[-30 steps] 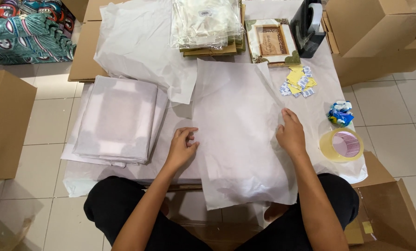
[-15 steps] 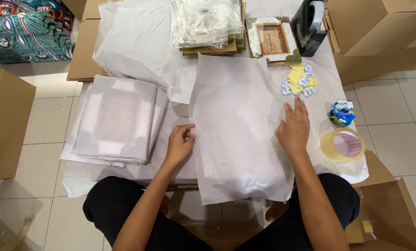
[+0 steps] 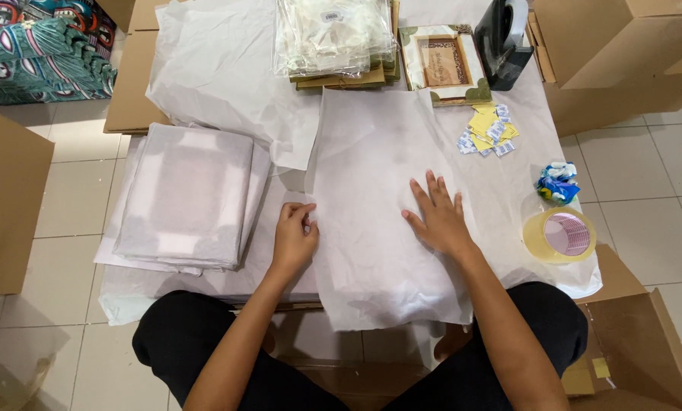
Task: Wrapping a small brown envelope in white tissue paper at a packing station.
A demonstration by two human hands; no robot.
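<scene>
A large sheet of white tissue paper [image 3: 379,205] lies flat across the centre of the table [image 3: 554,281], its near edge hanging over the table's front toward the person's lap; a faint darker rectangle shows through its upper half, possibly something underneath, cannot tell what. Right hand [image 3: 436,217] rests palm down on the sheet, right of centre, fingers spread and flat, which looks like pinning the paper so it does not slide. Left hand [image 3: 294,237] sits at the sheet's left edge, fingers curled in, thumb and fingertips pinching that edge; the grip appears to keep the border taut or ready to lift. Left of the sheet, a stack of wrapped flat bundles [image 3: 185,198] in the same white paper. Above it, upper left of centre, loose crumpled sheets [image 3: 219,68]. Top centre, a pile of clear-bagged items [image 3: 333,34] on cardboard. Just right of those, a framed picture [image 3: 441,65], then a black tape dispenser [image 3: 505,38]. Right of the sheet, a scatter of small yellow and white stickers [image 3: 487,131], a blue-and-white crumpled wrapper [image 3: 558,183], and a roll of clear tape [image 3: 560,236] near the table's right edge, all within the right hand's reach. Cardboard boxes [image 3: 615,53] stand around the table on the tiled floor.
</scene>
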